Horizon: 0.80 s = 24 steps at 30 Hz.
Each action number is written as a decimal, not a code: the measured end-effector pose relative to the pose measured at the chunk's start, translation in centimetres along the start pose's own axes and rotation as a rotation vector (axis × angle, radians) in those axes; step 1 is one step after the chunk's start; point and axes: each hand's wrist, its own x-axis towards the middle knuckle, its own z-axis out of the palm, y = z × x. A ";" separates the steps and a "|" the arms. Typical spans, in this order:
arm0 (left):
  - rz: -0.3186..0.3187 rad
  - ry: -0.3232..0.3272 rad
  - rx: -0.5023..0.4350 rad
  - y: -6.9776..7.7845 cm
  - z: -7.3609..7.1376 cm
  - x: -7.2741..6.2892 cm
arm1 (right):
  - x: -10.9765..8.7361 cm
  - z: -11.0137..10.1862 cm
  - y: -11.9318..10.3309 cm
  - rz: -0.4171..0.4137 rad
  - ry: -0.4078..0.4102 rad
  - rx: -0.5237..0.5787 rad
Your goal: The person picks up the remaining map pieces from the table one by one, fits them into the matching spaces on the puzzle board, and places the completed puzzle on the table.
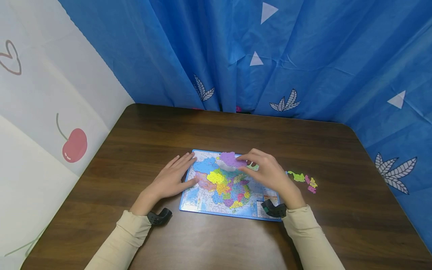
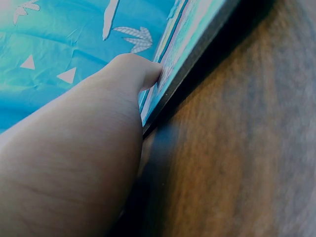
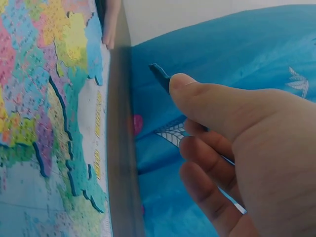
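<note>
Over a blue-rimmed rectangular map board's far side, the right hand pinches a jagged purple puzzle piece; the left hand, fingers extended, touches the left edge; placing seems underway, needing alignment with the pale gap

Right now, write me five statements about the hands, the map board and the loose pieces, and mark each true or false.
1. The right hand pinches a purple piece. True.
2. The left hand holds a yellow piece. False: the left hand rests at the left edge of the map board, thumb on it.
3. The loose pieces lie right of the board in the head view. True.
4. The purple piece lies flat in the board. False: it is held above it.
5. The board lies on a brown table. True.
</note>
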 end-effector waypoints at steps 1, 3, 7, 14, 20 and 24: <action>0.000 0.000 -0.001 0.0 0.0 0.0 | 0.0 0.1 0.0 -0.007 0.001 0.001; -0.001 -0.002 -0.002 0.0 0.0 0.0 | 0.0 0.3 -0.1 -0.017 0.002 0.004; 0.001 -0.003 -0.004 0.0 0.0 0.0 | 0.0 0.8 -0.2 -0.029 -0.009 0.013; 0.006 0.003 -0.001 -0.1 0.0 0.0 | 0.1 1.6 -0.5 -0.031 -0.041 0.027; 0.014 0.011 -0.009 0.0 -0.1 0.0 | 0.2 2.3 -1.0 -0.061 -0.049 0.023; 0.012 0.009 -0.008 0.0 -0.1 -0.1 | 0.2 2.8 -1.1 -0.078 -0.056 0.012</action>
